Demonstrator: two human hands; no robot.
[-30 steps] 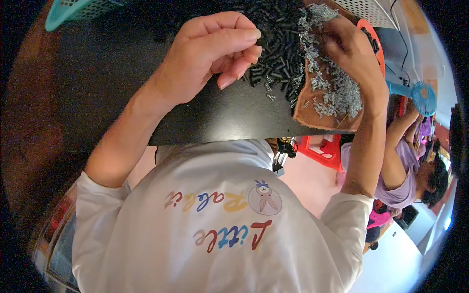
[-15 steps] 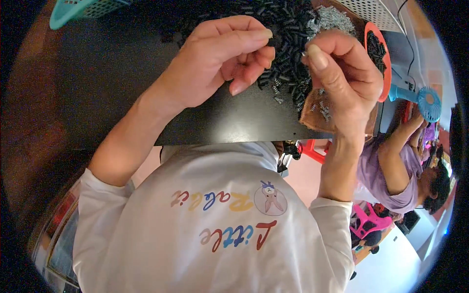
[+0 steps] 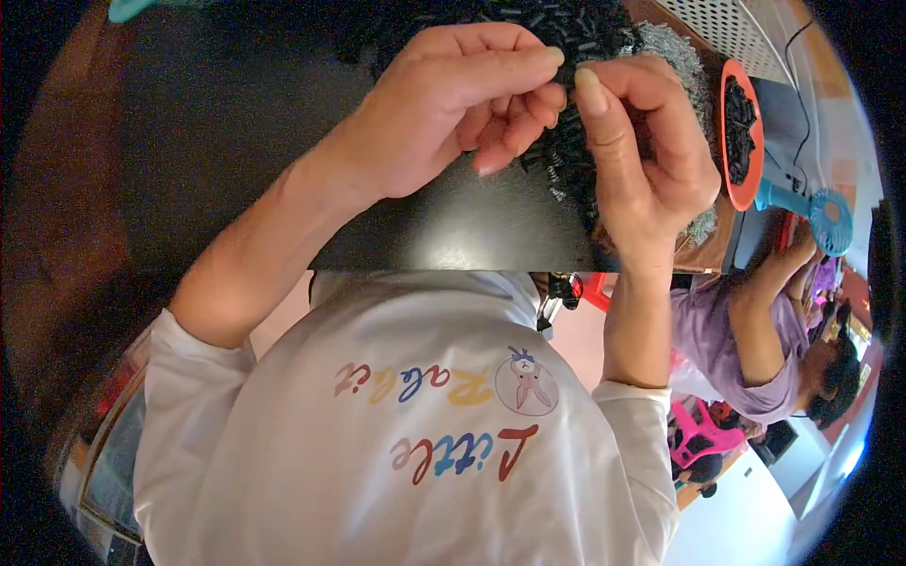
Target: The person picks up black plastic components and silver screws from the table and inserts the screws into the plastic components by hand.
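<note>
My left hand (image 3: 444,108) is raised over the dark table (image 3: 226,160), thumb and forefinger pinched and the other fingers curled. My right hand (image 3: 651,156) faces it close by, also with thumb pressed to forefinger. The two pinches almost meet; whatever they hold is too small or hidden to make out. Beneath and beyond them spreads a heap of small black tube-shaped pieces (image 3: 580,21). To its right lies a heap of small silver metal springs (image 3: 672,47), partly covered by my right hand. A few springs (image 3: 555,181) lie at the near edge of the black heap.
An orange-red dish (image 3: 743,196) with black pieces stands at the right. Behind it are a white perforated basket (image 3: 722,28) and a dark cable. A blue handheld fan (image 3: 830,222) is beside another person in a purple top (image 3: 717,340). A turquoise rim (image 3: 127,8) shows at far left.
My right hand has moved left and my left hand slightly right, so their fingertips are much closer together. The view has shifted a little.
</note>
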